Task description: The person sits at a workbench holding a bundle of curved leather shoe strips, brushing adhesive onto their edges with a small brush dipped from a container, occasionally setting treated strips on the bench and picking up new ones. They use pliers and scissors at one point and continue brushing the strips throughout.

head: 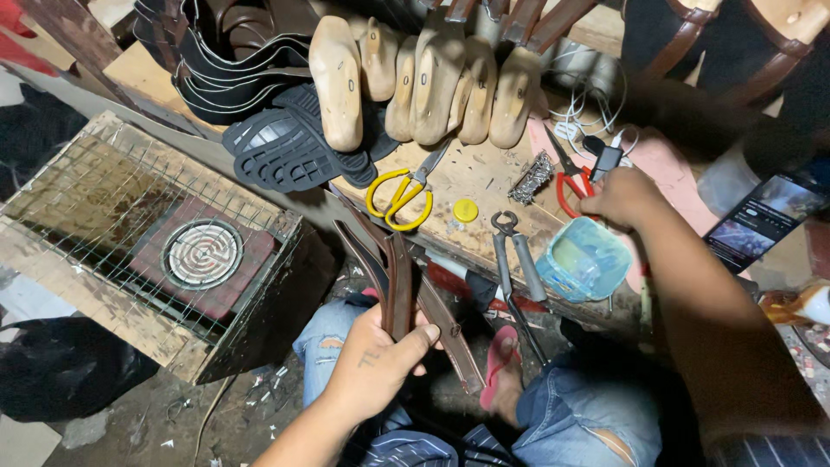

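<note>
My left hand [379, 355] grips a bundle of dark brown leather straps [393, 268] that fan upward toward the workbench edge. My right hand [624, 195] reaches over the wooden workbench [484, 177] and rests at the red-handled scissors [571, 186], its fingers curled; whether it holds them I cannot tell. Just below that hand sits a light blue plastic container [586, 259]. Yellow-handled scissors [399, 197], a small yellow cap [465, 210] and metal pincers [517, 255] lie between the two hands.
Several wooden shoe lasts [415, 78] line the back of the bench, beside black rubber soles [290, 147] and stacked dark straps. A wire-covered wooden box with a round heater coil [202, 253] stands at left. A lit phone [761, 220] lies at right. My knees in torn jeans are below.
</note>
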Tool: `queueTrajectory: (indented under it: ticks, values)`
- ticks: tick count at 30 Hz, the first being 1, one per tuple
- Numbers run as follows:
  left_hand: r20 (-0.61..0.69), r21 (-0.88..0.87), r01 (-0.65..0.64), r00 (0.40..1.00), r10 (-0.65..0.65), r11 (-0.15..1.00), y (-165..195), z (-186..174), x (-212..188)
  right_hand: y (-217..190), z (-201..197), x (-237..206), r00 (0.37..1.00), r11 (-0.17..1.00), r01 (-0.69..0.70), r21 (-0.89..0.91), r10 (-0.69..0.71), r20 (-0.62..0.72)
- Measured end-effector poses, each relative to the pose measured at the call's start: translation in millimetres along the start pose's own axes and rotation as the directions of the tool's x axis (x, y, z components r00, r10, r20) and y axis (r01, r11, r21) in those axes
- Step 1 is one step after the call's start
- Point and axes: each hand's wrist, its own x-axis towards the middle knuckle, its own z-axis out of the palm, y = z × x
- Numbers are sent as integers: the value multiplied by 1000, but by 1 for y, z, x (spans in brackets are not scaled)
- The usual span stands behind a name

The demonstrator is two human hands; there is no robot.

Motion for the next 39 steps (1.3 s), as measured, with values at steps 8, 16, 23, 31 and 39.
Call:
queueTrajectory:
  ticks: [8, 16, 23, 31, 39]
  values:
    - [-56, -15, -37, 998, 36, 999, 11, -4, -4, 43, -18, -40, 951, 386, -292, 875, 21, 308]
    - [-101, 14, -67, 993, 68, 998, 13, 1, -13, 28, 15, -195, 980, 529, 37, 848, -185, 72]
    - [-54, 20, -58, 997, 59, 998, 20, 12, -20, -60, 52, -287, 977, 838, 169, 519, -210, 20]
    - [-99, 78, -33, 994, 41, 996, 22, 18, -18, -97, 35, -297, 898, 845, 418, 334, -328, -293]
    - [-64, -132, 56, 996, -65, 990, 21, 14, -13, -88, 40, -291, 947, 925, 311, 218, -280, -159]
